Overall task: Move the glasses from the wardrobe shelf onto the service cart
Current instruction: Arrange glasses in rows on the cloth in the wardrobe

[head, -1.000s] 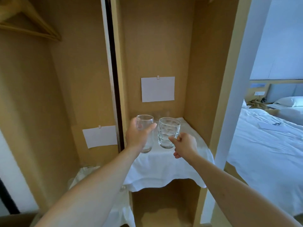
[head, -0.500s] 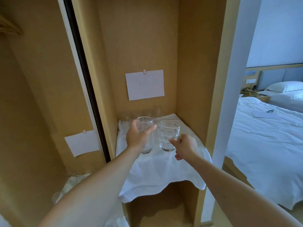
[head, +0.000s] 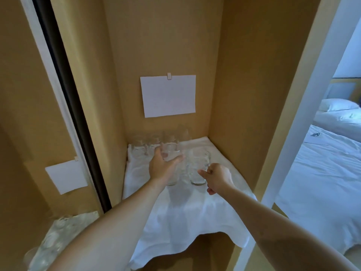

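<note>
The left hand [head: 163, 166] wraps its fingers [head: 178, 159] round a plain tumbler [head: 172, 163]. Just right of the tumbler, the right hand [head: 216, 178] curls on the handle of a dimpled mug [head: 198, 167]; blur hides the exact hold. Both glasses seem to stand above the white cloth [head: 185, 212] on the wardrobe shelf. Behind the tumbler, more glasses [head: 148, 142] line the back wall.

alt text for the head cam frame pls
A person's left hand grips a tall clear glass and the right hand holds a dimpled glass mug over a white cloth on a wardrobe shelf; more glasses stand behind.
</note>
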Tool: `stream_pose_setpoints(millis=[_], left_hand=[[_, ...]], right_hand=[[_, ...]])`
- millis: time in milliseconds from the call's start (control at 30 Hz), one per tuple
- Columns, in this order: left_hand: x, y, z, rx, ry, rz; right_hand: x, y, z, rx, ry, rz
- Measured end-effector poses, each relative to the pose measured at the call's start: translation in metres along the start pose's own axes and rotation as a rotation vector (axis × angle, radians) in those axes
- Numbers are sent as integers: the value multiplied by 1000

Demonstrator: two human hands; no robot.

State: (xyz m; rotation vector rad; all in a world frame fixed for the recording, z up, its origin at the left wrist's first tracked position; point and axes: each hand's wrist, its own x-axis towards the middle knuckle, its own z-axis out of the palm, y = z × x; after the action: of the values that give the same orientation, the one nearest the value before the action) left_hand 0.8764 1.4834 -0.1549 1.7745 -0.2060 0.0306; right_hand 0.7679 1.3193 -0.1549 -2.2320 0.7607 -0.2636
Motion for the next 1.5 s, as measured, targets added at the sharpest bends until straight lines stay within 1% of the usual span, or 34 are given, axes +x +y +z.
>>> stream_pose_setpoints(millis=[167, 433, 533, 667, 767, 933, 1067, 1167, 1267, 1400, 1500], left_hand=[[21, -25, 9, 27, -9, -18], [47, -52, 37, 73, -5, -73], [60, -59, 49, 86, 10, -79], [77, -68, 62, 71, 28, -96], [89, -74, 73, 88, 58, -114], [106, -80, 91, 120, 120, -124], [117, -81, 98, 165, 117, -89], [124, -82, 99, 158, 109, -97], [131, -84, 98, 193, 73, -91], [137, -86, 97, 175, 37, -104], [140, -89, 96, 160, 24, -113]], right_hand=[[29, 10, 21, 60, -41, 49], [72, 33, 40, 20, -24, 47], [95, 36, 46, 43, -36, 65], [125, 43, 56, 33, -20, 24], [148, 49, 60, 22, -55, 1], [180, 58, 65, 96, -83, 0], [194, 62, 65, 136, -104, 6], [201, 64, 65, 122, -77, -56], [204, 61, 69, 213, -62, -60], [210, 49, 66, 270, -40, 12], [219, 42, 57, 461, -43, 111]])
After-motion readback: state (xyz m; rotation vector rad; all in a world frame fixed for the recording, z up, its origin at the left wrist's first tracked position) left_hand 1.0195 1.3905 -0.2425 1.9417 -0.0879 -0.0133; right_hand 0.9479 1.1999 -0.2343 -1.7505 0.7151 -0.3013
